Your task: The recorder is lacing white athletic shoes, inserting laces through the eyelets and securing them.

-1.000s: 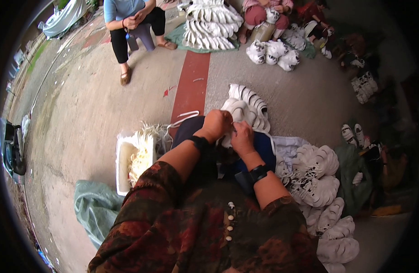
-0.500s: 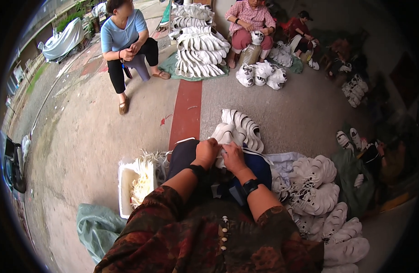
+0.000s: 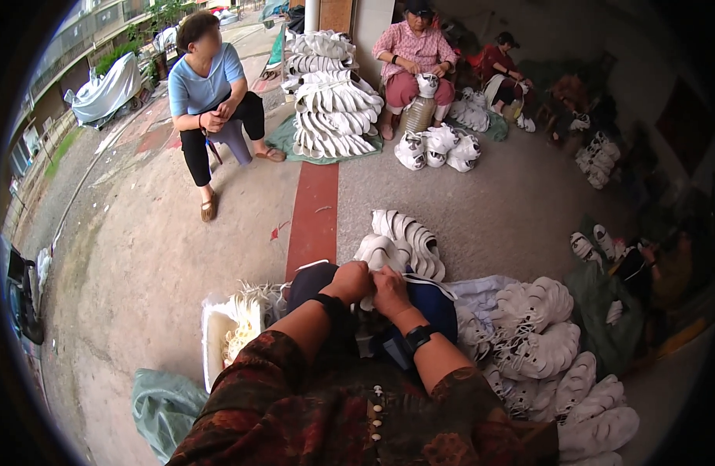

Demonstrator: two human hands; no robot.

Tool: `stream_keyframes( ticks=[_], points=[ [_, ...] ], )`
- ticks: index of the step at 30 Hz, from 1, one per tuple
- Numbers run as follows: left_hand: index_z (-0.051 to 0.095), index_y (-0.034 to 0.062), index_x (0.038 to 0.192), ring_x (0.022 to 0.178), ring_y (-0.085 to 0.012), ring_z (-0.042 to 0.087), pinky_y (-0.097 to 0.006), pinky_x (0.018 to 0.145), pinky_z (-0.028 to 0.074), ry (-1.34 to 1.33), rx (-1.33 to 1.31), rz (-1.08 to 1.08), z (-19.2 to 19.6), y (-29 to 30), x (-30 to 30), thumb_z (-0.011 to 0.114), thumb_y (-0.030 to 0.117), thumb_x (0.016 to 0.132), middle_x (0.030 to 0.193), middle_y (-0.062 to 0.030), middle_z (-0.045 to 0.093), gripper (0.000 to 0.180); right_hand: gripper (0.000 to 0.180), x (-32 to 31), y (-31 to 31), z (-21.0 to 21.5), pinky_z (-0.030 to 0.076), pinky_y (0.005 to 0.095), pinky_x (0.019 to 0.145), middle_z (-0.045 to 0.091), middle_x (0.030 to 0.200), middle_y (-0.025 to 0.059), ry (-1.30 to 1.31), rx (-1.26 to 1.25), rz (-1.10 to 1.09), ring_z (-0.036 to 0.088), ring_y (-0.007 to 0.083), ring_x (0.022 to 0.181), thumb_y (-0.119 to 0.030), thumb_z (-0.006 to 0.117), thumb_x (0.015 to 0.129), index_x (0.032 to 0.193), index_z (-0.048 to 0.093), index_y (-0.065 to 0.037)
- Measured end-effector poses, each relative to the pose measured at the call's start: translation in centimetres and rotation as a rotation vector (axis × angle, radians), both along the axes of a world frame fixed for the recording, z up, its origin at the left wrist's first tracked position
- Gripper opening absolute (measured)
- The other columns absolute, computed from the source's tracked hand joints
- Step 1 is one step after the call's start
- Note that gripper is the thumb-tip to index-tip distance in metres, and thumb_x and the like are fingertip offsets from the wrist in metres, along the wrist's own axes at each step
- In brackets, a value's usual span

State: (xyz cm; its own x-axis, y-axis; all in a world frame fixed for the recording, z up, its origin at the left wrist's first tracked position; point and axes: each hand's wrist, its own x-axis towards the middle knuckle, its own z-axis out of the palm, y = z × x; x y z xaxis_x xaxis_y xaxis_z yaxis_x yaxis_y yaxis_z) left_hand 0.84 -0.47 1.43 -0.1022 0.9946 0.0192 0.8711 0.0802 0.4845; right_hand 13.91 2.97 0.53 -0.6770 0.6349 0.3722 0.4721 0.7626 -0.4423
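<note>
My left hand [image 3: 351, 281] and my right hand [image 3: 391, 290] are pressed together over my lap, both closed on a white shoe upper [image 3: 377, 252] that lies on a dark blue cloth [image 3: 435, 304]. A black band sits on each wrist. Just beyond my hands lies a row of white shoe uppers [image 3: 410, 237] on the ground. What my fingers do to the piece is hidden by the hands themselves.
A white tub [image 3: 215, 342] with pale laces stands at my left, beside a green bag [image 3: 159, 404]. Stacks of white uppers [image 3: 540, 326] pile at my right. A person in blue [image 3: 210, 93] sits ahead; two more people sit by a tall stack of uppers [image 3: 330, 97].
The view has tilted up, so the seated people ahead show more fully. My hands stay together on the white piece over my lap.
</note>
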Motion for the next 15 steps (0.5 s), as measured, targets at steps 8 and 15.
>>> stream_keyframes(
  ticks=[8, 15],
  points=[
    [0.064, -0.0005, 0.072, 0.068, -0.0328, 0.062, -0.037, 0.06, 0.048, -0.446, 0.128, 0.131, -1.1, -2.2, -1.2, 0.061, 0.02, 0.071, 0.068, -0.0228, 0.058, 0.021, 0.006, -0.2, -0.8, 0.0, 0.043, 0.0457, 0.065, 0.052, 0.075, 0.0196, 0.066, 0.036, 0.01, 0.053, 0.0388, 0.072, -0.002, 0.051, 0.067, 0.072, 0.055, -0.002],
    [0.065, 0.0007, 0.077, 0.071, -0.0329, 0.062, -0.035, 0.065, 0.049, -0.472, 0.144, 0.139, -1.8, -0.4, -1.7, 0.06, 0.015, 0.069, 0.073, -0.0216, 0.061, 0.017, 0.005, -1.5, 0.3, 1.3, 0.041, 0.0398, 0.061, 0.054, 0.064, 0.0094, -0.097, 0.319, 0.042, 0.054, 0.0293, 0.069, -0.009, 0.052, 0.067, 0.068, 0.057, -0.007]
  ],
)
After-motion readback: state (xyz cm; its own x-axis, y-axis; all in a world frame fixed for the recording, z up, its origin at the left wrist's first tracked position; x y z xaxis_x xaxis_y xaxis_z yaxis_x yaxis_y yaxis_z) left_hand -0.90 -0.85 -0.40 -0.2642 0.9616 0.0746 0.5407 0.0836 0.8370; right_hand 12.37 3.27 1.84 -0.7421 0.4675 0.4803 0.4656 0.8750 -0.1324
